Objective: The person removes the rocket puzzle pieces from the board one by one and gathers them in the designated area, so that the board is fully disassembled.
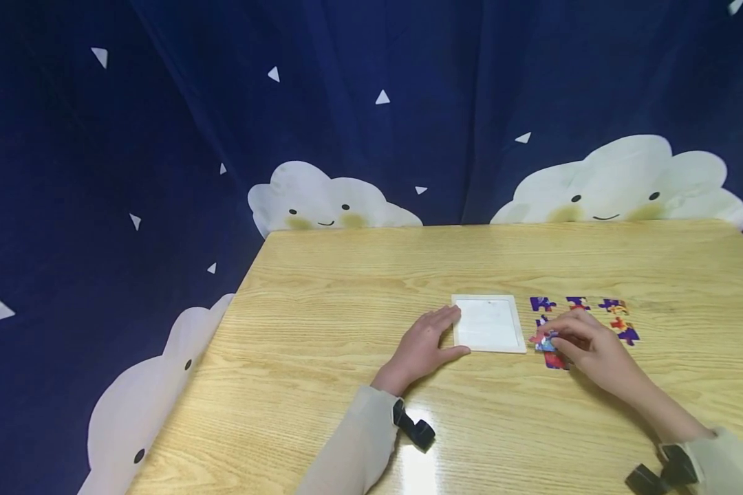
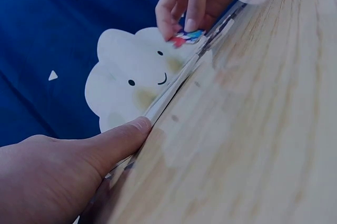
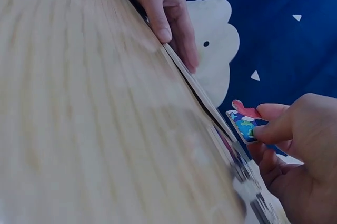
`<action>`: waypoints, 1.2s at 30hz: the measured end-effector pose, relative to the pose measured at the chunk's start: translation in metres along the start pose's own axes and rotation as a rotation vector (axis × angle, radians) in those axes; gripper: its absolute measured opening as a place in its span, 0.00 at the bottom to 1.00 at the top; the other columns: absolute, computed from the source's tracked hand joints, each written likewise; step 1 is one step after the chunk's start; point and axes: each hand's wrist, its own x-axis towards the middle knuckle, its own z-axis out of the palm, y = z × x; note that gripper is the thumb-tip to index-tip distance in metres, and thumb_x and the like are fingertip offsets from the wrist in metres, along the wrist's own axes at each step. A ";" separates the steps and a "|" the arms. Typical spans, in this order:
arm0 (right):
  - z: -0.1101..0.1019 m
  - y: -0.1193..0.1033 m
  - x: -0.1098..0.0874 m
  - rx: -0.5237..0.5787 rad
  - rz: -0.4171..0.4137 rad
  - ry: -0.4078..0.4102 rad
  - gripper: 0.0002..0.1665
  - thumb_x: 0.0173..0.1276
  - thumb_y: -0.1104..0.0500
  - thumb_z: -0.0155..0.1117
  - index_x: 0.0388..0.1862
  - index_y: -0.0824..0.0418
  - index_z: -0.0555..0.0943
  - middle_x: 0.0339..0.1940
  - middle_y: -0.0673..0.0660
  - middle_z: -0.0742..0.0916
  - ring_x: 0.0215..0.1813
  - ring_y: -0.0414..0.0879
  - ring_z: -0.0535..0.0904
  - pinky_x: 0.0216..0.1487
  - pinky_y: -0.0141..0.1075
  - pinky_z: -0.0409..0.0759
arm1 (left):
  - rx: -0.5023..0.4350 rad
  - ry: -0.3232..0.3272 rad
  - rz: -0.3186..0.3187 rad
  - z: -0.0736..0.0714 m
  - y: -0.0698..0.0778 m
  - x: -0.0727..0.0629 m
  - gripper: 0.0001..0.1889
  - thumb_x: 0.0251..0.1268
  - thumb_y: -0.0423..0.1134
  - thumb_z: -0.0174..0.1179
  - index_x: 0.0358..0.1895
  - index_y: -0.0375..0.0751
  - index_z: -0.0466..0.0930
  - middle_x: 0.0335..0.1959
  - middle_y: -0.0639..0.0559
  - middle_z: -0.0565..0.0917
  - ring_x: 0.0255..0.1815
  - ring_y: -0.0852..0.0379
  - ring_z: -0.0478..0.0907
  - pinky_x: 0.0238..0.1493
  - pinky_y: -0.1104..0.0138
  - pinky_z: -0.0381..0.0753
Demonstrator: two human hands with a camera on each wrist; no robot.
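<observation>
A white square puzzle tray (image 1: 521, 330) lies flat on the table, with a pale bare inside. Along its left edge rests my left hand (image 1: 422, 347), fingers extended over the rim and thumb touching near the lower left corner. To the right of the tray, my right hand (image 1: 600, 354) pinches a jigsaw puzzle piece (image 3: 244, 124) between thumb and fingers. This piece is blue, green and red, and is held up off the table in both wrist views. Under and beside that hand lie loose pieces, among them a red one (image 1: 554, 361), partly covered by it.
Several more jigsaw pieces lie right of the tray: a purple one (image 1: 541, 304), another in the back row (image 1: 576, 302), a yellow-edged one (image 1: 616, 306) and some at the far right (image 1: 627, 335). The wooden table (image 1: 322, 295) meets a dark blue curtain (image 1: 347, 89) behind.
</observation>
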 end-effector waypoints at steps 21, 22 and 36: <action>-0.043 0.023 -0.036 -0.071 0.120 0.094 0.14 0.65 0.72 0.62 0.46 0.59 0.85 0.43 0.35 0.79 0.45 0.21 0.72 0.43 0.07 0.69 | -0.002 -0.001 0.002 0.001 -0.001 0.000 0.39 0.66 0.59 0.58 0.75 0.44 0.61 0.76 0.52 0.64 0.78 0.56 0.59 0.81 0.62 0.58; -0.045 0.024 -0.037 -0.079 0.125 0.097 0.14 0.66 0.72 0.62 0.46 0.60 0.85 0.43 0.35 0.78 0.45 0.20 0.71 0.44 0.07 0.68 | -0.002 -0.001 0.001 0.001 -0.001 0.000 0.39 0.66 0.59 0.58 0.75 0.44 0.61 0.76 0.52 0.64 0.78 0.55 0.59 0.81 0.62 0.58; -0.067 0.047 -0.056 -0.190 0.168 0.141 0.08 0.69 0.69 0.61 0.44 0.63 0.84 0.43 0.24 0.73 0.48 0.13 0.65 0.44 0.03 0.62 | -0.001 0.006 0.006 0.000 0.000 0.000 0.39 0.66 0.58 0.59 0.75 0.43 0.61 0.76 0.51 0.64 0.78 0.55 0.60 0.80 0.62 0.58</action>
